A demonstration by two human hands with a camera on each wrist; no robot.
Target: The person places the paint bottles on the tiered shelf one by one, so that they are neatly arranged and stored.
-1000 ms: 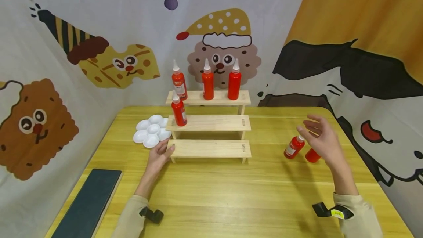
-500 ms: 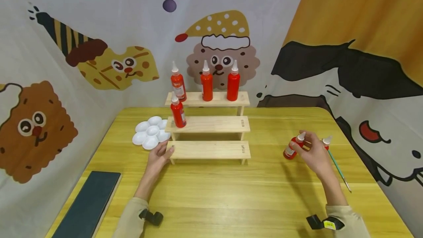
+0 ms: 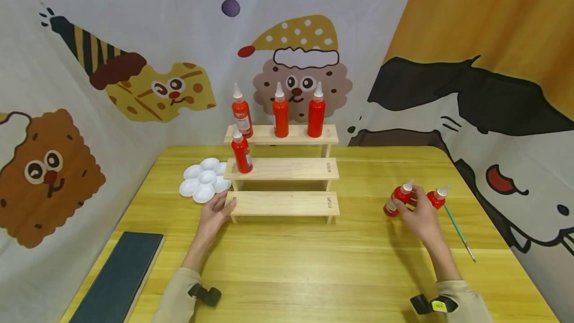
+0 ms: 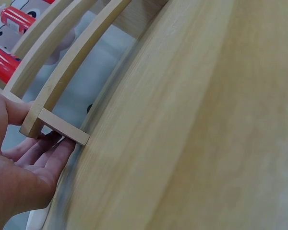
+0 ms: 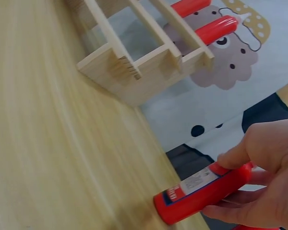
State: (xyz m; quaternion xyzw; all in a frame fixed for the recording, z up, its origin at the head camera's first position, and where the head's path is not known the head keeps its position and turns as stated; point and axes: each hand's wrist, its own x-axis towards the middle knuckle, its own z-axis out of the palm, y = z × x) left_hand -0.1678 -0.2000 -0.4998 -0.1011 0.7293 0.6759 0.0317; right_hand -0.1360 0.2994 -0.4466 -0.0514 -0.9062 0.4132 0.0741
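My right hand (image 3: 420, 217) grips a red paint bottle (image 5: 201, 192) with a white nozzle cap, thumb on one side and fingers round the other. The bottle's base is at or close to the tabletop; I cannot tell if it touches. A second red bottle (image 3: 436, 199) stands just right of that hand, partly hidden. At the left end of a three-step wooden rack (image 3: 282, 203), my left hand (image 3: 214, 216) holds the lowest step, thumb on top and fingers by the end leg (image 4: 63, 126). Three red bottles (image 3: 280, 117) stand on the top step, and one bottle (image 3: 242, 156) at the left of the middle step.
A white flower-shaped palette (image 3: 204, 181) lies left of the rack, close to the left hand. A dark flat board (image 3: 118, 278) lies at the table's left front. A thin green paintbrush (image 3: 459, 232) lies at the right. A printed curtain (image 3: 188, 9) hangs behind the table.
My right hand has come down and left from above the bottles, and its fingers have closed round the left bottle. The paintbrush and right bottle now show more. The left hand stays put.
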